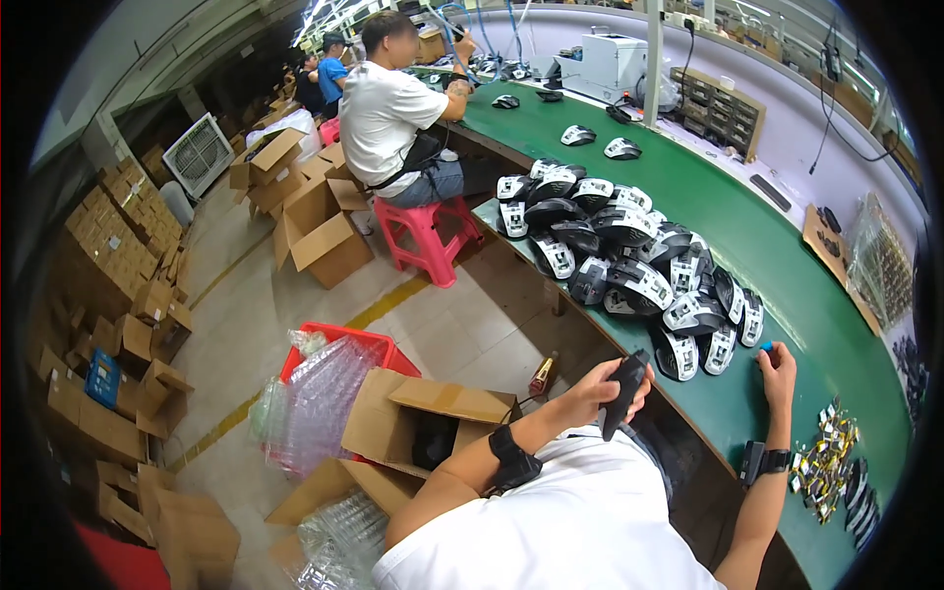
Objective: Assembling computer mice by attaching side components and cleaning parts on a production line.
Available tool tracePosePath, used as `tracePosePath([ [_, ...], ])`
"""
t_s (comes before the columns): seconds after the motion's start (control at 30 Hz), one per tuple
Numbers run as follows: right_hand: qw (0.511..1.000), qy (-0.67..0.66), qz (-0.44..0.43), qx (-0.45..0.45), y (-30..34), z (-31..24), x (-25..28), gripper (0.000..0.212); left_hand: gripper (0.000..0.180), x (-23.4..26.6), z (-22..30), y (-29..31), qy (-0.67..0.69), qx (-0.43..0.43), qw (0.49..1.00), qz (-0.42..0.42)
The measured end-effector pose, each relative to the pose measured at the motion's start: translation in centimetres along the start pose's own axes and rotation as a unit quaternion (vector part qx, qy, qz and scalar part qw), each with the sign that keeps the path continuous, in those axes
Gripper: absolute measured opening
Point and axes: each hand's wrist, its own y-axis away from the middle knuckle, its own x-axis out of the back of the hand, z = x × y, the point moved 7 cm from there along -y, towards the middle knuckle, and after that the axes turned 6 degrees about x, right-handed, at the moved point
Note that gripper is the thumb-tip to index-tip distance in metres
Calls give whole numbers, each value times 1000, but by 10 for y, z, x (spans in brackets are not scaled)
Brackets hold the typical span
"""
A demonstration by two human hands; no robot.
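My left hand (pixel 602 385) is wrapped round a black computer mouse part (pixel 623 393), held tilted above the near edge of the green workbench (pixel 733 418). Over the bench, my right hand (pixel 778 372) pinches a small blue piece (pixel 766 346) whose kind I cannot make out. A large heap of black and white mouse parts (pixel 629 226) spreads along the bench, its near end just beyond my hands. Beside my right forearm lies a pile of small wired parts (pixel 826 460) in yellow, white and black. Several dark curved shells (pixel 862 506) lie in a row next to it.
A co-worker (pixel 401 118) sits on a pink stool (pixel 427 236) farther along the bench. Open cardboard boxes (pixel 393 418) and a red crate (pixel 393 354) with bubble wrap stand at my left. A brown board (pixel 841 265) and small drawers (pixel 718 113) line the bench's far side.
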Motion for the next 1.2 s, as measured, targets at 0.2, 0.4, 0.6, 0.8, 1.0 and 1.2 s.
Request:
tracePosePath([
  [0.2, 1000, -5, -2, -1, 3, -7, -3, 12, 89, -6, 1, -2, -6, -2, 1000, -9],
  [0.4, 1000, 13, 3, 4, 5, -3, 4, 13, 85, -10, -13, -4, 9, -9, 1000, -27],
  [0.6, 999, -2, -46, -20, -4, 7, -1, 13, 73, -9, -66, 7, -110, 140, 982, -55],
  [0.8, 998, -9, -64, -27, -9, 32, 2, 16, 53, -8, -67, 0, -201, 168, 958, -115],
  [1.0, 995, -79, -14, -54, -8, 31, 16, 14, 54, -1, -63, 20, -150, 132, 975, -96],
  [1.2, 993, -81, 29, -75, -6, 37, 24, 13, 58, 6, -72, 26, -106, 136, 980, -99],
])
